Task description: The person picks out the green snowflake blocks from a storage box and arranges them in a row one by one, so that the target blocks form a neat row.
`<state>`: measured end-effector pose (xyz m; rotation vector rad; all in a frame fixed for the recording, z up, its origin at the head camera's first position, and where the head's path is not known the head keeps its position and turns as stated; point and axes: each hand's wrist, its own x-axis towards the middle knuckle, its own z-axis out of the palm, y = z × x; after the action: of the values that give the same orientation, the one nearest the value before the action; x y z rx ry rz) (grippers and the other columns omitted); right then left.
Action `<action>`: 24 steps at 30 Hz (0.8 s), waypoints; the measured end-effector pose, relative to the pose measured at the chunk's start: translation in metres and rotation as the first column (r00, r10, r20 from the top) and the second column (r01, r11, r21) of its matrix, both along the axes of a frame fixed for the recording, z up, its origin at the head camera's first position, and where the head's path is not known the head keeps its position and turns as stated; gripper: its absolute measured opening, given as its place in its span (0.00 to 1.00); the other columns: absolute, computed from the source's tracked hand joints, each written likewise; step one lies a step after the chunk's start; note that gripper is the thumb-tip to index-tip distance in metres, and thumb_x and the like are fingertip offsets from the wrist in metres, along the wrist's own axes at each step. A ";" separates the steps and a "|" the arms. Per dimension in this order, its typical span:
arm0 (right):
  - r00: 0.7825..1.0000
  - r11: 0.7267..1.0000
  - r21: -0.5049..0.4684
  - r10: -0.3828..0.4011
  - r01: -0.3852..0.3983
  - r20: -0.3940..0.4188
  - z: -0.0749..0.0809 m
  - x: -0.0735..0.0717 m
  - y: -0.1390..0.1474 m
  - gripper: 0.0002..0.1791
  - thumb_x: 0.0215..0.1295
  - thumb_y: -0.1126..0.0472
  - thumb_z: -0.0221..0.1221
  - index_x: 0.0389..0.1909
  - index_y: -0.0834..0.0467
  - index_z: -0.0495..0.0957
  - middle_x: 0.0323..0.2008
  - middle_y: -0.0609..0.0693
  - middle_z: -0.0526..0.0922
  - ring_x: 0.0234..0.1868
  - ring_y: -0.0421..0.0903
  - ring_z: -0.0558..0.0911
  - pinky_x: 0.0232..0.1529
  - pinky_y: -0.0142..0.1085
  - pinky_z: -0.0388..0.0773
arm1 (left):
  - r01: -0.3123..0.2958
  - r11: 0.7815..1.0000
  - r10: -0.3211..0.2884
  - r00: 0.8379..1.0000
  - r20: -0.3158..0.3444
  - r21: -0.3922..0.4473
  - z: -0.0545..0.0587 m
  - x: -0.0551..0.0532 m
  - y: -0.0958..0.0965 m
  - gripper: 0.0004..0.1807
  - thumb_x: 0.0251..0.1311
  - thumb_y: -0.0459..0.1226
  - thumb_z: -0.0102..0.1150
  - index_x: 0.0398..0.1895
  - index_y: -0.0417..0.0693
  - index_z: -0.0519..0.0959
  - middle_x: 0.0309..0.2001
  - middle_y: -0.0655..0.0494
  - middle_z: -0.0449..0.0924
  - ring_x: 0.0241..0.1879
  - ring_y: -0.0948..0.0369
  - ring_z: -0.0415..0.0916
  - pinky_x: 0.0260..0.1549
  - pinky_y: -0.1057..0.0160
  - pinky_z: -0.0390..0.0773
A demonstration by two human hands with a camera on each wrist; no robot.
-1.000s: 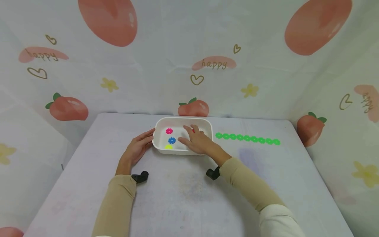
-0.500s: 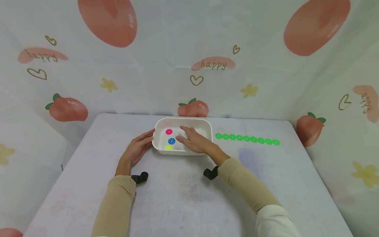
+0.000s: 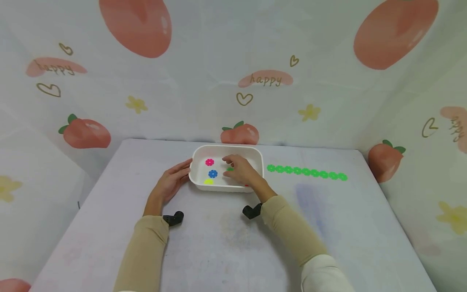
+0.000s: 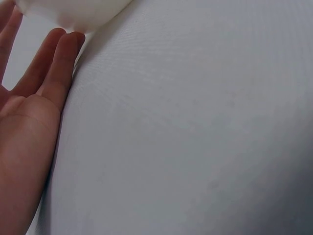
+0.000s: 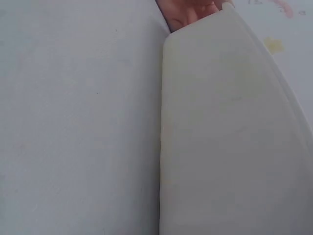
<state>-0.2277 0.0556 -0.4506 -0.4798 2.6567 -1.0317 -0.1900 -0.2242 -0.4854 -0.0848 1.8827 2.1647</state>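
A white plastic box [image 3: 219, 188] with rounded corners stands near the back of the table. My left hand [image 3: 170, 183] rests its straight fingers against the box's left end; the left wrist view shows its fingertips [image 4: 73, 36] touching the wall. Inside the box, my right hand [image 3: 242, 170] has its thumb and fingers apart and loosely bent. A green piece [image 3: 230, 168] shows between them; a firm grip on it is not visible. To the left lie a pink flower-shaped disc [image 3: 209, 162], a blue one [image 3: 213, 174] and a yellow one [image 3: 208, 182]. A bit of red [image 3: 248, 185] shows under the right hand.
Right of the box, a row of several green flower discs [image 3: 307, 172] runs along the table [image 3: 226, 251]. The box's long side wall [image 5: 230, 127] fills much of the right wrist view. A printed cloth [image 3: 204, 65] hangs behind and at both sides.
My right hand has bent its fingers and drawn its wrist slightly leftward inside the box. A green piece and a bit of red have come into view around it. The left hand stays put.
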 end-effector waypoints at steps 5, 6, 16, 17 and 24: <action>1.000 1.000 -0.007 -0.026 0.026 0.015 0.000 -0.002 0.000 0.31 0.64 0.61 0.69 0.68 0.53 0.74 0.61 0.52 0.81 0.63 0.52 0.78 0.68 0.44 0.78 | -0.006 1.000 0.006 1.000 -0.013 -0.003 0.002 0.001 0.001 0.30 0.74 0.38 0.56 0.77 0.45 0.64 0.78 0.51 0.63 0.62 0.73 0.74 0.60 0.75 0.78; 0.999 0.999 -0.006 -0.036 0.036 0.018 0.000 -0.002 0.000 0.31 0.63 0.61 0.69 0.68 0.53 0.75 0.60 0.52 0.81 0.62 0.51 0.78 0.68 0.44 0.78 | -0.004 1.000 0.004 1.000 -0.014 -0.002 0.002 0.000 0.001 0.30 0.74 0.38 0.56 0.77 0.45 0.64 0.79 0.51 0.62 0.62 0.73 0.73 0.60 0.75 0.78; 0.996 0.998 0.033 -0.061 0.059 0.060 -0.003 -0.002 -0.003 0.27 0.62 0.66 0.68 0.63 0.56 0.78 0.53 0.52 0.81 0.54 0.49 0.77 0.64 0.41 0.80 | -0.005 1.000 0.005 1.000 0.004 -0.008 -0.001 -0.002 0.001 0.30 0.74 0.39 0.56 0.77 0.47 0.64 0.79 0.50 0.62 0.63 0.72 0.73 0.59 0.75 0.78; 0.996 0.998 0.041 -0.059 0.057 0.061 -0.004 -0.001 -0.004 0.26 0.62 0.66 0.68 0.63 0.56 0.79 0.52 0.52 0.80 0.53 0.49 0.76 0.64 0.41 0.80 | -0.003 1.000 0.003 1.000 0.003 -0.009 -0.001 -0.002 0.000 0.30 0.74 0.39 0.56 0.77 0.47 0.64 0.79 0.50 0.62 0.63 0.72 0.73 0.60 0.75 0.78; 0.998 0.996 0.079 -0.038 0.035 0.040 -0.005 0.000 -0.004 0.22 0.63 0.65 0.69 0.58 0.58 0.82 0.47 0.52 0.79 0.50 0.48 0.75 0.59 0.40 0.80 | -0.008 1.000 0.008 1.000 0.005 -0.005 -0.001 -0.002 0.001 0.30 0.74 0.39 0.56 0.77 0.47 0.65 0.78 0.50 0.63 0.62 0.72 0.73 0.59 0.75 0.78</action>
<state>-0.2279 0.0520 -0.4552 -0.3910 2.6666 -0.9326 -0.1917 -0.2230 -0.4867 -0.0997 1.8885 2.1630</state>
